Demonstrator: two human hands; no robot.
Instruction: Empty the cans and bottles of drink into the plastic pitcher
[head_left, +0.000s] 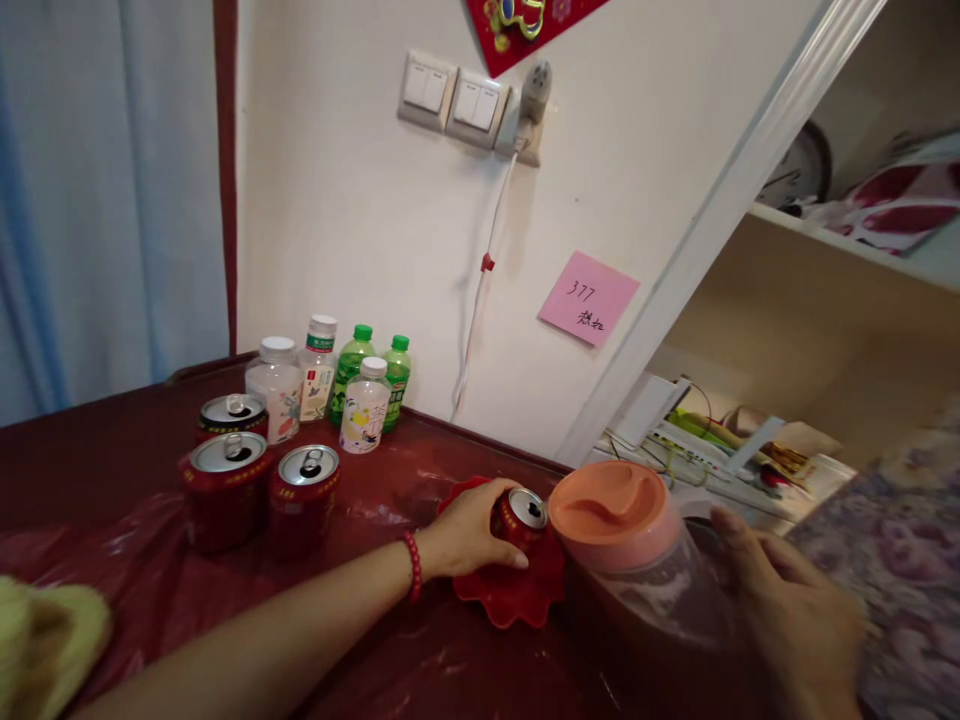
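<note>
My left hand is wrapped around a small red can that stands on a red scalloped plate on the dark red table. My right hand grips the side of a clear plastic pitcher with an orange lid, just right of the plate. A red bead bracelet sits on my left wrist.
Three larger red cans stand at the left, with several small bottles behind them against the wall. A yellow cloth lies at the lower left. Cluttered shelves open to the right. A white cable hangs from a wall socket.
</note>
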